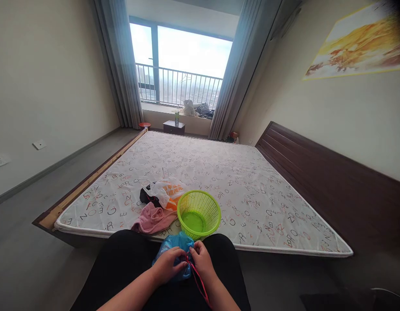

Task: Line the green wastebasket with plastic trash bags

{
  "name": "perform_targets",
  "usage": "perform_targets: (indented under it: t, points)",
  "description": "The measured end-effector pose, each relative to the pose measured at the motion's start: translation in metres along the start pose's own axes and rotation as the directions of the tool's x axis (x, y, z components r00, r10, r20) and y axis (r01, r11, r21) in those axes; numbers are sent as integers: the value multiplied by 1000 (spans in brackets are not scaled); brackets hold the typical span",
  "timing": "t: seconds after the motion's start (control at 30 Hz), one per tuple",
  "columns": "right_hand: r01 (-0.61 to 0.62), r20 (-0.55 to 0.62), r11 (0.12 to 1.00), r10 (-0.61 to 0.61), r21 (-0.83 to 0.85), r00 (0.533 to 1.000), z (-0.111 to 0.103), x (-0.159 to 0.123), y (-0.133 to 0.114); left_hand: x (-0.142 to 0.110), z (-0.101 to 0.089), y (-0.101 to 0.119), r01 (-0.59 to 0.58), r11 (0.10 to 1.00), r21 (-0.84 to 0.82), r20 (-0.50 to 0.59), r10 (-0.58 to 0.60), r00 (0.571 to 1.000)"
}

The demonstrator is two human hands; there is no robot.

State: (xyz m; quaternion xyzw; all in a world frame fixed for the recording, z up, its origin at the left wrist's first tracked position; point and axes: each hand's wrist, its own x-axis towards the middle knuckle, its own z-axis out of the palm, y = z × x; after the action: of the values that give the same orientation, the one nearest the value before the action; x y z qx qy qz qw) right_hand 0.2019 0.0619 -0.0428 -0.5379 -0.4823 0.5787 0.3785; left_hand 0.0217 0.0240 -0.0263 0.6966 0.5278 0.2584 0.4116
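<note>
My left hand (167,264) and my right hand (203,259) are together over my lap, both closed on a crumpled blue plastic bag (174,244). A thin red cord (198,280) runs from between my fingers down along my right wrist. Just beyond my hands, at the near edge of the mattress (251,190), stands an empty lime-green plastic basket (199,213). To its left lie a pink cloth (152,218), a white and orange plastic bag (167,192) and a dark item (147,196).
The mattress with a letter print lies on a low wooden bed frame (89,179) with a dark headboard (332,181) on the right. Grey floor runs along the left. A window with curtains, a small dark table (174,127) and a red stool (144,125) are at the far end.
</note>
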Motion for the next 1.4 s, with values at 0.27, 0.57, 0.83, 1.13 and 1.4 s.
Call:
perform_targets:
  t: [0.27,0.57,0.83,1.13,1.4]
  points:
    - [16,15,1000,-16,-13,1000,0,-1,2,3,4,-7,9,999,41,10,-10,1000]
    - [-13,41,1000,14,-26,999,3,-5,-7,5,8,-13,34,997,67,14,-35,999]
    - [-13,41,1000,12,11,999,2,-2,3,6,11,-19,48,996,80,59,-53,997]
    - [-18,39,1000,19,-24,999,2,-1,5,8,14,-23,69,994,87,69,-76,995]
    - [17,34,996,-15,-82,999,3,2,14,11,19,-36,114,987,117,47,-120,992]
